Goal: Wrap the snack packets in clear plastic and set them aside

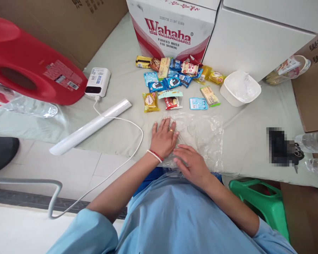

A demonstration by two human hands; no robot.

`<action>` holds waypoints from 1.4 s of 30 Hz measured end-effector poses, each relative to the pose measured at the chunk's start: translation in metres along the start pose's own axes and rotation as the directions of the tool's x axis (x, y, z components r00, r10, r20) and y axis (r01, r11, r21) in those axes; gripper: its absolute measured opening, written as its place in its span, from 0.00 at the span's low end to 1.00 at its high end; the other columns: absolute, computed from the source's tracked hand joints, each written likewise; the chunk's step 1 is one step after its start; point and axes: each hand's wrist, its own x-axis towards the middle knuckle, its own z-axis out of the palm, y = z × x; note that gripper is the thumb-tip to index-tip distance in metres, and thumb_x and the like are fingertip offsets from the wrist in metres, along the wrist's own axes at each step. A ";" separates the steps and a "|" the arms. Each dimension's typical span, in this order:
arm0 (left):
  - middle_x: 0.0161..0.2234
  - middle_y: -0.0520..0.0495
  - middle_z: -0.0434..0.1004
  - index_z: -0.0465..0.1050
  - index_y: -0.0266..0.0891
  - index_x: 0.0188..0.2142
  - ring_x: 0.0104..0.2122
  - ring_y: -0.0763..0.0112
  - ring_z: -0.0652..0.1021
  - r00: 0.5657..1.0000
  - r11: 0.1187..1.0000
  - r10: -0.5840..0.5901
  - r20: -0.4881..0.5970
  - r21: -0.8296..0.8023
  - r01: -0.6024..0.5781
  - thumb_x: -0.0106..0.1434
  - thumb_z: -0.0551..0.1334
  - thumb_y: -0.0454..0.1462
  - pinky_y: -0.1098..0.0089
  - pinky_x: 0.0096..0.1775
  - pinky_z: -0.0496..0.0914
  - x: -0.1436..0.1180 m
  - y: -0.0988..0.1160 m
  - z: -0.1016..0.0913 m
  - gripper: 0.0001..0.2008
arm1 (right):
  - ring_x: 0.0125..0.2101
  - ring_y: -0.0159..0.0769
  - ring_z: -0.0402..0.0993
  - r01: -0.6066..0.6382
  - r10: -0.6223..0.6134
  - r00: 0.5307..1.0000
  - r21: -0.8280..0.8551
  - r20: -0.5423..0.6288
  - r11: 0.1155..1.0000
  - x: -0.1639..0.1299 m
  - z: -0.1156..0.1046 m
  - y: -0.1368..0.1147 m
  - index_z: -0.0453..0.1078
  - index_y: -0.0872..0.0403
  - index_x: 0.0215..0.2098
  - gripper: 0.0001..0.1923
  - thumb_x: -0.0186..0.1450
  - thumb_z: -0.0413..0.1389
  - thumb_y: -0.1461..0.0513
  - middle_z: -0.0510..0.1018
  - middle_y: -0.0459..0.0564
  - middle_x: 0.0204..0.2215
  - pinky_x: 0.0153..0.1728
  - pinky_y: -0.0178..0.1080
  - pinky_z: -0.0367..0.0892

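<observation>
A clear plastic bag (201,134) lies spread flat on the pale green cloth in front of me. My left hand (163,137) rests palm down on the bag's left part, fingers stretched out and pointing away from me. Close beside it, my right hand (193,164) is over the bag's near edge with its fingers loosely apart and nothing seen in them. Just beyond the bag are a yellow snack packet (150,102), a red and white packet (172,103), a light blue packet (198,103) and a cream and green packet (210,96).
Several wrapped snacks (172,76) lie heaped before a Wahaha carton (175,31). A white bowl (240,90) holding crumpled clear plastic stands to their right. Leftward are a white tube (91,126), a power bank (97,82) with a cable (129,121), and a large red jug (37,63).
</observation>
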 end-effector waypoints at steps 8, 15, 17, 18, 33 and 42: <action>0.74 0.36 0.51 0.57 0.44 0.72 0.73 0.52 0.57 0.999 0.997 -0.013 -0.051 0.081 0.018 0.76 0.50 0.49 0.33 0.69 0.36 -0.018 -0.004 0.000 0.29 | 0.71 0.58 0.55 -0.230 0.194 0.969 -0.282 -0.151 0.932 -0.006 -0.009 0.058 0.65 0.56 0.68 0.27 0.75 0.52 0.55 0.60 0.63 0.72 0.67 0.67 0.57; 0.74 0.38 0.53 0.56 0.45 0.72 0.73 0.54 0.58 1.000 1.000 -0.011 -0.012 0.001 0.011 0.77 0.46 0.48 0.33 0.69 0.36 0.000 -0.021 -0.009 0.28 | 0.71 0.50 0.57 -0.008 0.001 0.999 -0.222 -0.032 0.975 -0.021 -0.029 0.036 0.63 0.52 0.69 0.26 0.75 0.54 0.56 0.63 0.59 0.70 0.67 0.62 0.61; 0.74 0.38 0.53 0.57 0.43 0.72 0.73 0.53 0.58 1.000 0.999 -0.020 0.004 -0.038 0.021 0.77 0.47 0.46 0.33 0.70 0.40 0.005 -0.022 -0.016 0.28 | 0.71 0.50 0.56 0.111 -0.080 0.986 -0.227 0.143 0.968 -0.014 -0.028 0.020 0.67 0.50 0.67 0.24 0.74 0.55 0.56 0.66 0.55 0.70 0.69 0.62 0.58; 0.74 0.37 0.53 0.57 0.41 0.72 0.73 0.53 0.58 1.000 0.999 -0.021 -0.003 -0.050 0.021 0.77 0.48 0.45 0.34 0.70 0.42 0.006 -0.021 -0.021 0.28 | 0.72 0.49 0.56 0.153 -0.105 0.971 -0.225 0.213 0.962 -0.009 -0.026 0.014 0.69 0.49 0.65 0.23 0.74 0.55 0.56 0.67 0.54 0.69 0.70 0.63 0.56; 0.72 0.35 0.59 0.64 0.36 0.69 0.72 0.49 0.61 0.999 0.999 0.030 -0.031 -0.014 -0.031 0.76 0.48 0.45 0.38 0.69 0.53 -0.038 -0.025 -0.017 0.27 | 0.66 0.45 0.65 0.127 -0.116 0.945 -0.017 0.307 0.992 0.019 -0.030 -0.010 0.72 0.47 0.63 0.21 0.75 0.53 0.55 0.77 0.51 0.61 0.67 0.54 0.62; 0.75 0.33 0.47 0.55 0.35 0.73 0.74 0.45 0.53 0.996 0.984 0.088 0.028 0.150 -0.091 0.73 0.50 0.56 0.30 0.68 0.43 -0.048 -0.027 -0.010 0.38 | 0.59 0.55 0.64 0.008 0.014 0.999 -0.604 0.031 0.797 0.229 -0.099 0.083 0.70 0.54 0.64 0.25 0.71 0.47 0.67 0.72 0.58 0.63 0.52 0.52 0.68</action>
